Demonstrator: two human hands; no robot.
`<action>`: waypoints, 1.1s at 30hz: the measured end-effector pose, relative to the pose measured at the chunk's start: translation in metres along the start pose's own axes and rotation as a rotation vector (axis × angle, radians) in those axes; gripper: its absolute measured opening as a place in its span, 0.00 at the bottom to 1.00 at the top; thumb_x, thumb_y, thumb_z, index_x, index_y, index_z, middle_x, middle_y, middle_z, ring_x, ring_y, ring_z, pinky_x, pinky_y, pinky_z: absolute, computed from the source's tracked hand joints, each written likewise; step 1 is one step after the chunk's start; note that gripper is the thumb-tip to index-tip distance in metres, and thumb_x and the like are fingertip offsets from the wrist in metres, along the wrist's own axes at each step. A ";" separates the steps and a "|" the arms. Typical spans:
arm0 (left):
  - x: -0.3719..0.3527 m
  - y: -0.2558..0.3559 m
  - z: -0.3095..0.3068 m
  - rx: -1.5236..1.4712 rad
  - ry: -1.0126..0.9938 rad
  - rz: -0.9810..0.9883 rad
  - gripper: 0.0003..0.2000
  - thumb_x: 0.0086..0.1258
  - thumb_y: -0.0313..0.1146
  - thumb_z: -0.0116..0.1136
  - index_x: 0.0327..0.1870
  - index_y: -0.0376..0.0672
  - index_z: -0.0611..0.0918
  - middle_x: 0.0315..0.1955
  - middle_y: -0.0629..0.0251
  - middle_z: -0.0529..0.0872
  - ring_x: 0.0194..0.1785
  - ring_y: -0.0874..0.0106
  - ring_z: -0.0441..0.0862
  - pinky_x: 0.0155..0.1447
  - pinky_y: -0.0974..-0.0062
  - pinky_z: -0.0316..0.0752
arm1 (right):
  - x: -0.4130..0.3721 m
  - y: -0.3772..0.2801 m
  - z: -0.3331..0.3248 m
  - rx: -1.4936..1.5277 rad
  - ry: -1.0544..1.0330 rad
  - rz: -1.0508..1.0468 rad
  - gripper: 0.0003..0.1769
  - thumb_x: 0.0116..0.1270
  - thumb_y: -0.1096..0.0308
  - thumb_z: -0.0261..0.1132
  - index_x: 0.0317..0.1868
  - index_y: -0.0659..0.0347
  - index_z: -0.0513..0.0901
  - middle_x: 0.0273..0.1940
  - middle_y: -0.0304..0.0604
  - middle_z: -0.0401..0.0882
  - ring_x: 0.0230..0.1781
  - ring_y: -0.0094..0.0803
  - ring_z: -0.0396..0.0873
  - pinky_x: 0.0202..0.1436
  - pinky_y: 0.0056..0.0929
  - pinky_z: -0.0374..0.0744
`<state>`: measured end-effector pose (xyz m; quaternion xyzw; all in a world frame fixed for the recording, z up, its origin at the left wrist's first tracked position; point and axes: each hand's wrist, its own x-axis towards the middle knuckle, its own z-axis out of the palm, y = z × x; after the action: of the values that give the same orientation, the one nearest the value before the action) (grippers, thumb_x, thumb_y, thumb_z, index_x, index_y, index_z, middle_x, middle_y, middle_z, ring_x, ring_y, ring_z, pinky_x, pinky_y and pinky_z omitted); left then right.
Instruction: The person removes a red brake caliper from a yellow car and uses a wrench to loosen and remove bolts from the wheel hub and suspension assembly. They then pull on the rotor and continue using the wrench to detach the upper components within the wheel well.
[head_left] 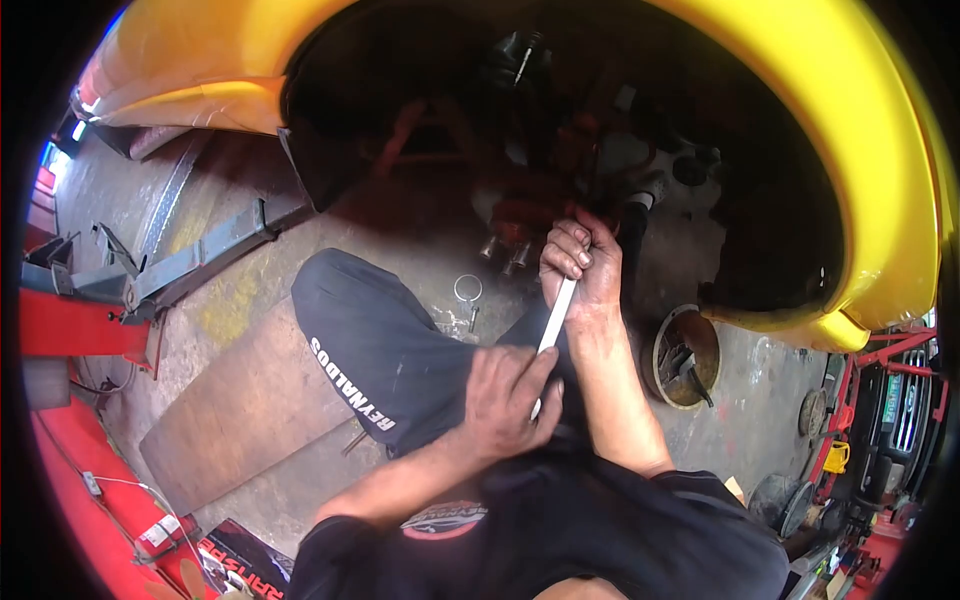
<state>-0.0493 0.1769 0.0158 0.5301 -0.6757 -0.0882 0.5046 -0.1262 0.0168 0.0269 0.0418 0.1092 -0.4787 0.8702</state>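
My left hand (505, 395) is closed around the lower end of a long, pale, straight bar (560, 308), close to my lap. Further up, my right hand (580, 262) has its fingers wrapped round the same bar, just below dark car parts. Whether the bar's upper end touches anything is hidden by the right hand and shadow. Beyond the right hand sits a hub with wheel studs (512, 240), dim inside the wheel arch of a yellow car body (880, 150). Dark grease marks the fingers of both hands.
A round metal pan (652, 365) with tools inside stands to the right. A metal ring (467, 288) lies on the concrete floor. At left are a brown board (235, 410), a grey lift arm (205, 255) and a red lift base (85, 330). My bent knee (350, 310) occupies the middle.
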 end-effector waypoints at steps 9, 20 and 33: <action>0.081 0.027 -0.022 -0.384 0.211 0.402 0.12 0.49 0.19 0.61 0.37 0.30 0.78 0.24 0.57 0.80 0.27 0.62 0.80 0.34 0.65 0.77 | 0.004 -0.010 0.057 0.196 0.207 -0.098 0.09 0.62 0.75 0.46 0.23 0.58 0.66 0.15 0.34 0.59 0.10 0.20 0.58 0.10 0.15 0.59; 0.136 0.056 -0.022 -0.551 0.325 0.290 0.08 0.53 0.17 0.58 0.34 0.29 0.75 0.24 0.55 0.80 0.20 0.64 0.77 0.26 0.70 0.74 | 0.018 -0.030 0.086 0.081 0.120 -0.091 0.09 0.60 0.77 0.50 0.23 0.57 0.67 0.17 0.33 0.61 0.14 0.21 0.60 0.12 0.15 0.61; 0.154 0.046 -0.024 -0.342 0.422 0.366 0.17 0.47 0.24 0.60 0.40 0.28 0.77 0.32 0.51 0.78 0.34 0.57 0.77 0.40 0.59 0.74 | 0.032 -0.040 0.088 -0.005 -0.284 0.117 0.05 0.56 0.75 0.54 0.34 0.58 0.73 0.24 0.35 0.65 0.18 0.25 0.62 0.17 0.21 0.63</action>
<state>-0.0481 0.0822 0.1479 0.3139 -0.6156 0.0034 0.7229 -0.1303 -0.0463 0.1064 -0.0221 -0.0163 -0.4281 0.9033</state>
